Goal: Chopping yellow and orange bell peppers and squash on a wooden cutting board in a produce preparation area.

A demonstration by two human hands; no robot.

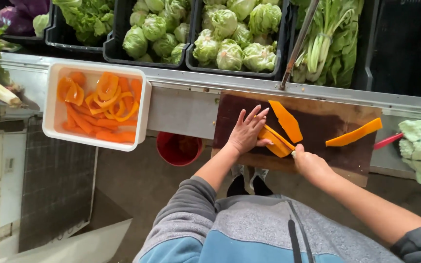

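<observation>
Orange squash slice (275,141) lies on the near-left part of a dark wooden cutting board (317,127). Left hand (247,131) presses on it, fingers spread flat and extended, gripping nothing. Right hand (309,163) closed in a fist at the slice's right end, around a knife handle mostly hidden; blade not clearly visible. Two more orange slices on the board: one (286,120) just above, one (354,133) well to the right. White tray (52,102) of cut orange pieces sits to the left. Red bucket (177,150) below the counter. Black crates of green cabbages (227,36) behind.
</observation>
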